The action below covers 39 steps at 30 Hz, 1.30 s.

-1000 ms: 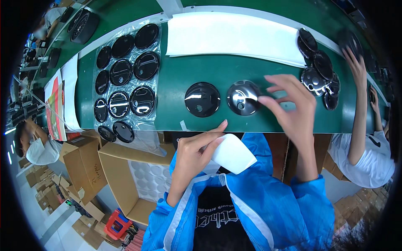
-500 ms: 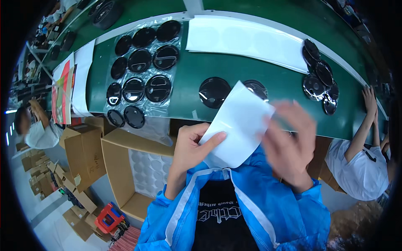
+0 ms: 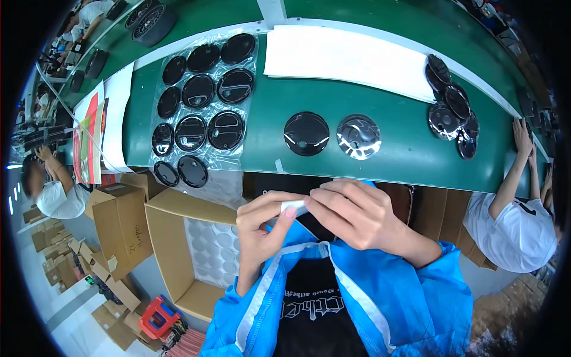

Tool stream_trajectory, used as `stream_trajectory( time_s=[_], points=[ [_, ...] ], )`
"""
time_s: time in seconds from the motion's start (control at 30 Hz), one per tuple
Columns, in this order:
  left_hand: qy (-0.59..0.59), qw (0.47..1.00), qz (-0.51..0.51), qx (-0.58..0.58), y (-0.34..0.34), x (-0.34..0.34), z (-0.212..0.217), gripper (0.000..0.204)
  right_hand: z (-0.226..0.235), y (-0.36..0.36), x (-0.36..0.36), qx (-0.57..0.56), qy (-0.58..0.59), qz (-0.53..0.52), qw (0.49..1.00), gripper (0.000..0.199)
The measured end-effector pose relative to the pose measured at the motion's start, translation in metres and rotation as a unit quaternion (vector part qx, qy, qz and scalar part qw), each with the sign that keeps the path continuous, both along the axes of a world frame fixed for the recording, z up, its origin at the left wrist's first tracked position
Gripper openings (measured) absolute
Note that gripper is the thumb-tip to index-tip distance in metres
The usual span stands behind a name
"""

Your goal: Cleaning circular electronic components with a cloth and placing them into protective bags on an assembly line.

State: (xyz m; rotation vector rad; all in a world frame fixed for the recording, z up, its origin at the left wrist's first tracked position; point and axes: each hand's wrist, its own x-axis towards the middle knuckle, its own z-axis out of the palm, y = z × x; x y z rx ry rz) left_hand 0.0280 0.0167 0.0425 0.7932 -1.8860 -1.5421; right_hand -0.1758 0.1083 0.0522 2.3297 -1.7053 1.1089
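Note:
Low in front of my chest, just off the table's near edge, my two hands meet at a white paper sheet [image 3: 292, 206]. Only a small, narrow part of it shows; whether it is folded or edge-on I cannot tell. My left hand [image 3: 257, 223] pinches it between thumb and fingers. My right hand [image 3: 355, 215] is closed at its right end, fingertips together. Beyond them on the green table [image 3: 262, 156] lie a glossy black disc [image 3: 306, 133] and, to its right, a second disc [image 3: 358, 137] with bright reflections.
Several black discs [image 3: 198, 90] lie on clear plastic at the left. White sheets [image 3: 345, 56] lie along the back, beside a heap of discs [image 3: 457, 102]. An open carton [image 3: 169, 250] stands below the table at left. A co-worker's hand [image 3: 522, 137] rests at the right edge.
The sheet, spread wide before, now shows only as a small strip. My right hand has moved left to my left hand. Both discs behind the sheet are now in full view.

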Motion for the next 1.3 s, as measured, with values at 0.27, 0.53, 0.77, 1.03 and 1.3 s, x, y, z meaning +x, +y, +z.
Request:
stream_trajectory(
  time_s=[0.27,0.53,0.77,1.03,1.3],
  points=[
    [-0.071,0.983,0.132,0.109,-0.022,0.019,-0.043,0.013,0.041,0.01,-0.017,0.115,-0.186,0.093,0.971,0.025],
    [-0.048,0.994,-0.043,-0.09,-0.014,-0.004,-0.05,0.014,-0.027,-0.052,-0.047,0.22,-0.509,-0.132,0.822,0.008],
    [-0.048,0.996,-0.027,-0.074,-0.01,-0.005,-0.064,0.019,-0.044,-0.072,-0.056,0.24,-0.465,-0.154,0.838,0.01],
    [-0.04,0.997,-0.027,-0.061,-0.013,-0.003,-0.065,0.018,-0.049,-0.073,-0.052,0.221,-0.459,-0.148,0.848,0.01],
    [-0.033,0.998,-0.029,-0.042,-0.012,-0.004,-0.064,0.018,-0.05,-0.071,-0.052,0.219,-0.438,-0.159,0.857,0.01]
  ],
)
